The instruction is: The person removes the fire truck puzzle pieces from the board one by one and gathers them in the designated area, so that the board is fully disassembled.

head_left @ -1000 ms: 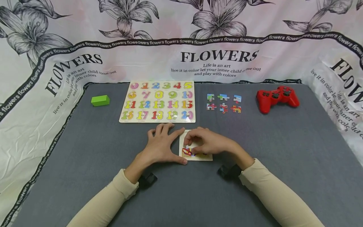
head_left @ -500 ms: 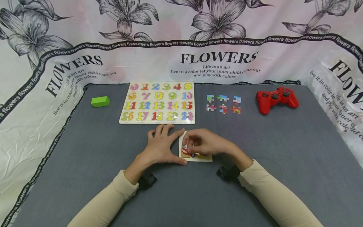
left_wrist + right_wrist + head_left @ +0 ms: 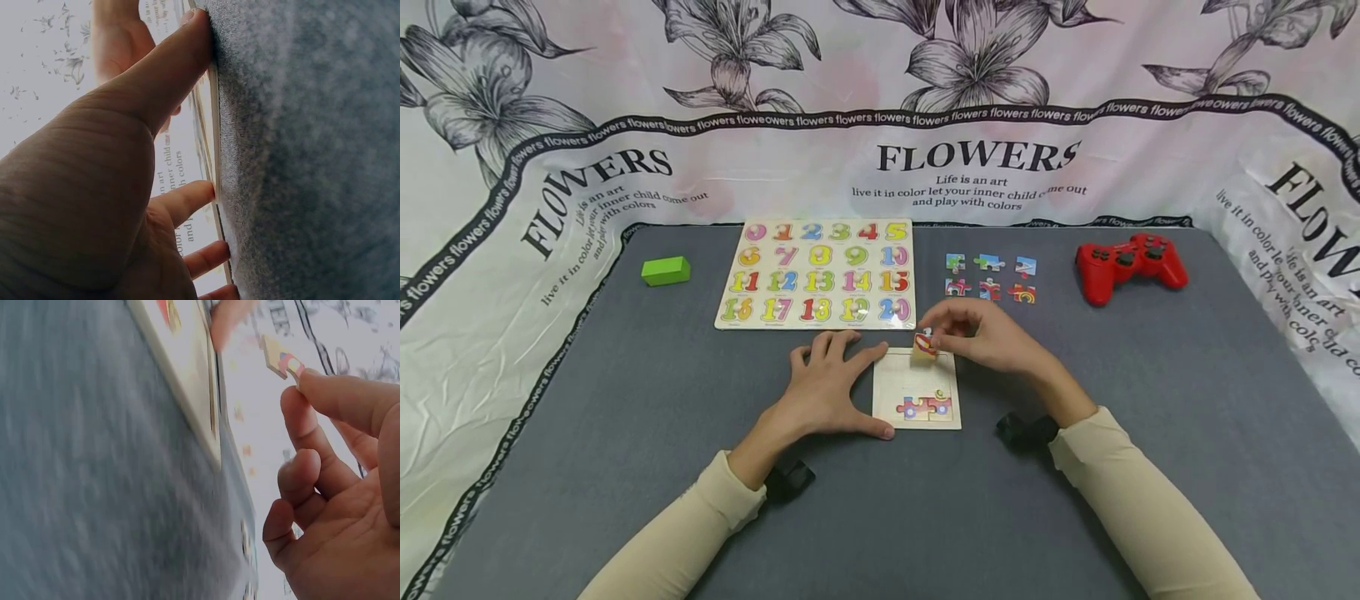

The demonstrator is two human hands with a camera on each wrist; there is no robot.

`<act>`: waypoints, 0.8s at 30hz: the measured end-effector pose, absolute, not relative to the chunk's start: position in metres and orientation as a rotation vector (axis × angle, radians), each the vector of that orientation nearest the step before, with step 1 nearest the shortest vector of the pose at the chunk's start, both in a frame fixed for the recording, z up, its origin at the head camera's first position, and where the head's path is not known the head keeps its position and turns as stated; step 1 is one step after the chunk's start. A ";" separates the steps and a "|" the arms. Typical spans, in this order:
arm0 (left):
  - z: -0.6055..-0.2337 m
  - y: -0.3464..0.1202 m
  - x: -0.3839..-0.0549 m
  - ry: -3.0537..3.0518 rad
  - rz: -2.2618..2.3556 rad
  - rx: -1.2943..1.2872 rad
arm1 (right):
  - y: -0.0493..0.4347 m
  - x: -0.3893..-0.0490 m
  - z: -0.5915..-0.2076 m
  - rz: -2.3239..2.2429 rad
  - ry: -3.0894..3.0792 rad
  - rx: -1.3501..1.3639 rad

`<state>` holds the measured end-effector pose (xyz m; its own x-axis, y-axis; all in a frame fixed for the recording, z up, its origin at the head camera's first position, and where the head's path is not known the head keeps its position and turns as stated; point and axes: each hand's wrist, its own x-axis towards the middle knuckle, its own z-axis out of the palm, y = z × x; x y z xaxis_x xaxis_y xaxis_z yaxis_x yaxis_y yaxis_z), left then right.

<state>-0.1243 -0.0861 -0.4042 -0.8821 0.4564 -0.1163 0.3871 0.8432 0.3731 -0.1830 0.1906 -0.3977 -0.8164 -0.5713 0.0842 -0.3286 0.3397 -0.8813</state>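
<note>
My right hand (image 3: 988,335) pinches a jigsaw puzzle piece (image 3: 924,343) between thumb and forefinger, above the far edge of a small wooden puzzle tray (image 3: 891,379). In the right wrist view the puzzle piece (image 3: 284,359) is tilted, clear of the tray (image 3: 181,387). Two joined puzzle pieces (image 3: 925,407) lie along the tray's near side, toward its right corner. With fingers spread, my left hand (image 3: 827,392) rests on the table, its thumb and forefinger at the tray's left corners. The left wrist view shows that thumb and fingertips (image 3: 203,190) along the tray's edge.
Behind the tray lies a number puzzle board (image 3: 816,275). Several loose puzzle pieces (image 3: 989,290) sit in two rows to its right. A red game controller (image 3: 1131,265) is at the back right, a green block (image 3: 666,270) at the back left. Flowered cloth hangs behind.
My right hand has lifted the puzzle piece out of the tray's near left corner and moved it away from me, up over the far edge. The left hand stays put.
</note>
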 end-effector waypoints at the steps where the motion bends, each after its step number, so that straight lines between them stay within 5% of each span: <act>1: -0.404 -0.086 -0.124 2.822 0.508 0.653 | 0.194 -0.185 -0.398 -1.470 2.388 -0.794; 24: -0.406 -0.087 -0.123 2.823 0.529 0.657 | 0.215 -0.198 -0.416 -1.438 2.660 -0.490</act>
<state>-0.1233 -0.0870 -0.4057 -0.8826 0.4581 -0.1061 0.3886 0.8376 0.3839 -0.1978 0.2154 -0.4163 -0.9458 -0.3142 0.0823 -0.2411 0.5090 -0.8263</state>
